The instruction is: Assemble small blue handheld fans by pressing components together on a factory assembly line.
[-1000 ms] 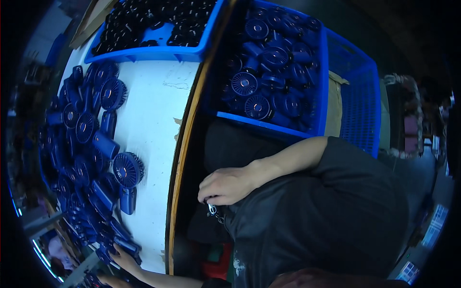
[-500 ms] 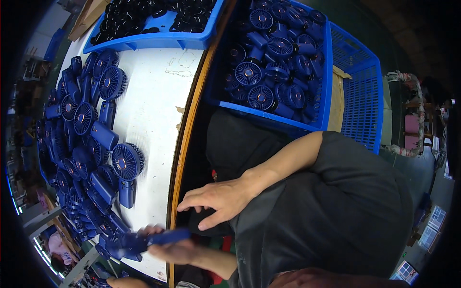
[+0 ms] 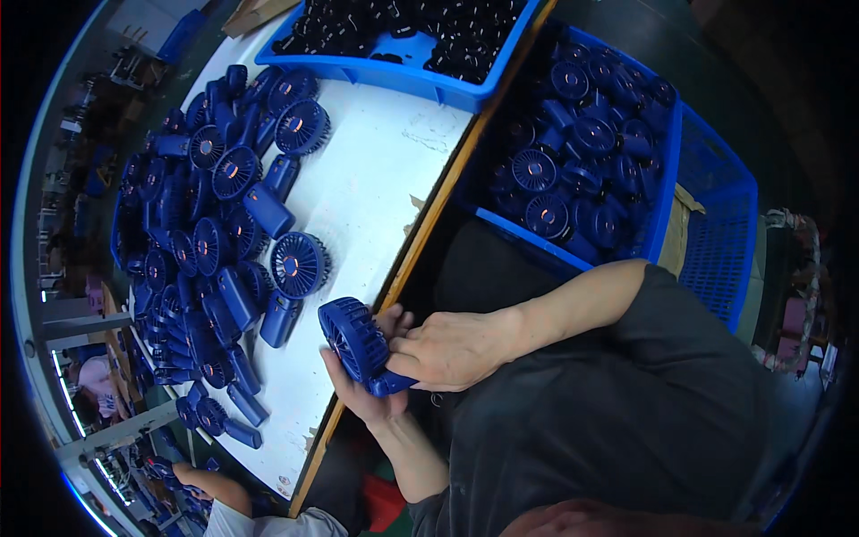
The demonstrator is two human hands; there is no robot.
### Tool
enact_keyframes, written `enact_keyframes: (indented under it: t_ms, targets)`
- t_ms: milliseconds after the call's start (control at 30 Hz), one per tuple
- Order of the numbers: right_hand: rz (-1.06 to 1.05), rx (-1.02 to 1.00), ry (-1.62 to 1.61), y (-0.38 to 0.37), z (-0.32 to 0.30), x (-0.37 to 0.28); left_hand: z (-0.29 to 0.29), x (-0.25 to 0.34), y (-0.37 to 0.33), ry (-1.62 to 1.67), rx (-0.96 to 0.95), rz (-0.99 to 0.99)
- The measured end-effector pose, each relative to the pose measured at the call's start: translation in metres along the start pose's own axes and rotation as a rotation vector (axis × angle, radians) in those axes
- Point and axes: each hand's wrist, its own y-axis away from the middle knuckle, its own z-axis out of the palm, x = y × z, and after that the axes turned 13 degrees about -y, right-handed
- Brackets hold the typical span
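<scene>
A dark blue handheld fan (image 3: pixel 353 336) is held over the wooden table edge, its round slatted head tilted up. My left hand (image 3: pixel 367 398) is closed round the fan from below, thumb along the near side of its head. Bent fingers of my right hand (image 3: pixel 456 349) press on the fan where head and handle meet; the fingertips are partly hidden. A small ring-like bit (image 3: pixel 436 398) shows below my right hand; I cannot tell what it belongs to. On the white table (image 3: pixel 376 161), a heap of similar blue fans (image 3: pixel 210 246) lies to the left.
A blue bin (image 3: pixel 452 89) of small black parts stands at the table's far end. Beside the table, a blue crate (image 3: pixel 667 197) holds more fans, next to another slotted crate (image 3: pixel 720 224). At lower left is another person's arm (image 3: pixel 219 488).
My left hand has brought the fan from the heap's near end to my right hand, which now closes on it. The whole view has swung, shifting the table and crates rightward.
</scene>
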Motion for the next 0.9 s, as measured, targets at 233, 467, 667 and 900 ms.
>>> enact_keyframes:
  t_ms: [233, 467, 667, 900]
  targets:
    - [0.471, -0.277, 0.111, -0.008, -0.148, -0.022, 0.018, -0.015, 0.016, -0.209, 0.016, 0.005]
    - [0.944, 0.478, 0.705, 0.196, -0.283, 0.05, -0.011, 0.004, 0.043, -0.262, -0.003, 0.208]
    - [1.266, 0.362, 0.69, 0.277, -0.245, 0.089, -0.004, 0.001, 0.03, -0.241, 0.036, 0.15]
    - [1.241, 0.4, 0.663, 0.295, -0.251, 0.101, -0.002, 0.001, 0.033, -0.291, 0.073, 0.156]
